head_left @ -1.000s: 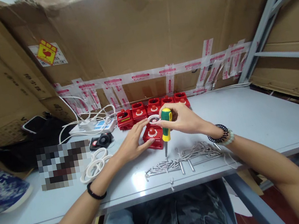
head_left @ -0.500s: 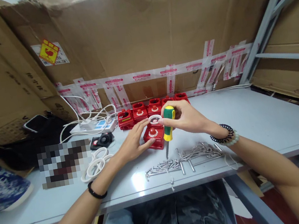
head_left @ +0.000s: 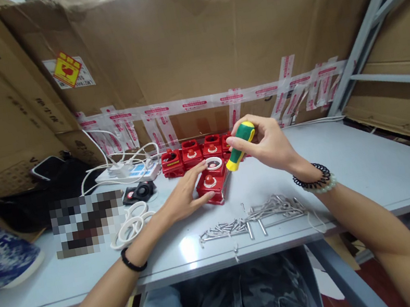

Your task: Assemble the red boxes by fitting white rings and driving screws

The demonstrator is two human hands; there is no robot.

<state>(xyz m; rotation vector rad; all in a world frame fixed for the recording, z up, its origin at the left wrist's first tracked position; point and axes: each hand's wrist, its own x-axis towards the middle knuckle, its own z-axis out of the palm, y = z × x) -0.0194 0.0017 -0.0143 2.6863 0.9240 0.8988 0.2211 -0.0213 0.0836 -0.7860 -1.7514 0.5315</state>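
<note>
A red box-shaped housing (head_left: 216,191) with a round red knob and a white ring (head_left: 213,163) at its far end lies on the table. My left hand (head_left: 188,191) steadies it from the left, forefinger by the ring and thumb across the near side. In my right hand (head_left: 265,137) is a screwdriver (head_left: 243,144) with a green and yellow handle. Its shaft slants down to the housing's right side; whether a screw sits on the tip I cannot tell. Several loose screws (head_left: 226,228) lie nearer the table's front edge.
More red housings (head_left: 191,155) stand in a row behind. Left of my hands are white rings (head_left: 131,230), a black round part (head_left: 143,191) and a power strip (head_left: 145,172) with cables. Chained metal pins (head_left: 274,208) lie right of the screws. Cardboard (head_left: 186,45) walls the back.
The screwdriver has risen from the pile of screws and moved back beside the housing's right side, its handle tilting further right. My left hand has barely moved.
</note>
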